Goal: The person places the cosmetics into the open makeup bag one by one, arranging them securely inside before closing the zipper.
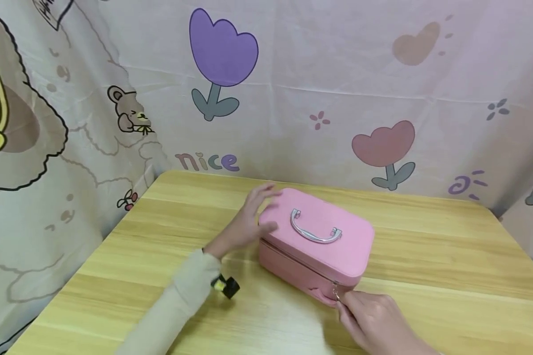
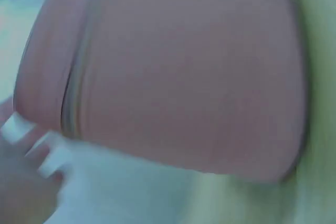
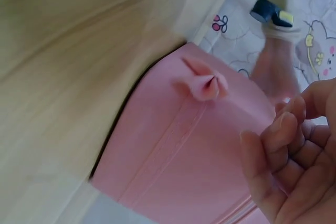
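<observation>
A pink zippered case (image 1: 351, 236) stands upright on the table with its lid down. A silver handle (image 1: 313, 238) arches over the lid, and a pink bow (image 3: 207, 85) decorates the front side. At the front right corner my right hand (image 1: 377, 320) pinches the small metal zipper pull (image 1: 336, 291) between thumb and finger. My left hand (image 1: 246, 222) is at the lid's left end, fingers spread and loosely bent at its edge. In the left wrist view the case's end wall fills most of the picture, blurred, with the left fingertips beside the lid.
The case sits on a light wood-grain table (image 1: 160, 256). Behind it hangs a printed cloth (image 1: 288, 133) with flowers and bears, continuing along the left side. A small black camera (image 1: 231, 287) is strapped to my left wrist, close over the tabletop.
</observation>
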The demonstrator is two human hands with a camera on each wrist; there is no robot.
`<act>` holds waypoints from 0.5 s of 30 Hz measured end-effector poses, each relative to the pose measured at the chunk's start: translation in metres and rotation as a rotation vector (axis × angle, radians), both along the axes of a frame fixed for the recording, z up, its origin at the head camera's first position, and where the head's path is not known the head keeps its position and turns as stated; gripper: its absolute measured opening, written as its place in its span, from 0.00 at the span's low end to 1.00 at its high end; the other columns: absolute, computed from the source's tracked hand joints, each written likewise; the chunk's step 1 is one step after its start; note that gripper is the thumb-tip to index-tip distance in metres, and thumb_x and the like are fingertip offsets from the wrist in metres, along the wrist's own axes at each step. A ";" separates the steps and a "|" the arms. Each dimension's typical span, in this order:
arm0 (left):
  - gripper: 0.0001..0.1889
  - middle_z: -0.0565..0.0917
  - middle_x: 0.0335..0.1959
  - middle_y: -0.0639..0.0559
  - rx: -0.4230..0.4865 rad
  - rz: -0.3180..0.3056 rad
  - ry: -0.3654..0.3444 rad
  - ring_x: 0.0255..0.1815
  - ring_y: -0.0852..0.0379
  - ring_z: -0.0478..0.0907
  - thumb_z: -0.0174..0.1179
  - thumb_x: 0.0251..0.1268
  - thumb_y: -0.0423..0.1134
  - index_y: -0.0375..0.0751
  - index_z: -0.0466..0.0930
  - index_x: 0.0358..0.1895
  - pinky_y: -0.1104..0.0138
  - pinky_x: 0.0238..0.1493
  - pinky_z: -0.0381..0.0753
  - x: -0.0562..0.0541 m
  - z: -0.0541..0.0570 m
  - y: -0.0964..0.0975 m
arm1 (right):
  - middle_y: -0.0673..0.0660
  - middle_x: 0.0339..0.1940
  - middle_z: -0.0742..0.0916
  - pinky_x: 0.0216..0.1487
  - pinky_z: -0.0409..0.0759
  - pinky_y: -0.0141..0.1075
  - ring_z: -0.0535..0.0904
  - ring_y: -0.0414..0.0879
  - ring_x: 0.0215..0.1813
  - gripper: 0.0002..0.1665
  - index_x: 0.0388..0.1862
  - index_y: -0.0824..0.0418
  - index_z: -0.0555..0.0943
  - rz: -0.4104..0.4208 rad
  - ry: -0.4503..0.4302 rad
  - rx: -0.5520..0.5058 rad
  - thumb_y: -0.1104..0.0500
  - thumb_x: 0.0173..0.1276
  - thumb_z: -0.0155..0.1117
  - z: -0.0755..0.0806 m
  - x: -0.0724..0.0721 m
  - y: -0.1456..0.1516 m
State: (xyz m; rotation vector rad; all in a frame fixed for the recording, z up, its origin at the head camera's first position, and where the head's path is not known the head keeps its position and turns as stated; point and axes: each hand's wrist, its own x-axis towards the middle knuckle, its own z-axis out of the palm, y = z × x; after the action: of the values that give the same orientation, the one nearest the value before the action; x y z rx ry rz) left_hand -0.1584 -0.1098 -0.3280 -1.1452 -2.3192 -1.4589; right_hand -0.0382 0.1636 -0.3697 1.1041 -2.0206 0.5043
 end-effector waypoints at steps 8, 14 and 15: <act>0.44 0.45 0.78 0.44 0.088 -0.313 -0.490 0.76 0.46 0.42 0.52 0.64 0.64 0.38 0.53 0.74 0.48 0.70 0.49 -0.032 -0.019 -0.017 | 0.37 0.15 0.65 0.19 0.53 0.16 0.57 0.26 0.20 0.20 0.20 0.52 0.69 -0.039 -0.058 0.002 0.55 0.75 0.40 0.000 0.002 0.013; 0.35 0.47 0.78 0.51 0.007 -0.214 -0.352 0.76 0.46 0.46 0.51 0.67 0.61 0.41 0.64 0.68 0.45 0.68 0.54 -0.027 -0.017 -0.024 | 0.37 0.16 0.65 0.19 0.53 0.16 0.56 0.26 0.20 0.21 0.20 0.51 0.69 -0.077 -0.098 -0.018 0.55 0.74 0.39 0.005 0.000 0.022; 0.36 0.46 0.78 0.52 -0.006 -0.215 -0.337 0.76 0.47 0.45 0.52 0.65 0.63 0.41 0.64 0.68 0.45 0.68 0.54 -0.026 -0.017 -0.027 | 0.37 0.16 0.65 0.19 0.54 0.16 0.56 0.25 0.20 0.21 0.20 0.51 0.70 -0.086 -0.103 -0.015 0.55 0.74 0.38 0.006 0.000 0.024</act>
State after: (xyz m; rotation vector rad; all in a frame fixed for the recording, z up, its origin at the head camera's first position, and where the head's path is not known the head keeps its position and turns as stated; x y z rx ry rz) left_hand -0.1843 -0.1363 -0.3449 -1.2695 -2.4756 -1.8491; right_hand -0.0385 0.1879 -0.3640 0.9953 -2.1402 0.5412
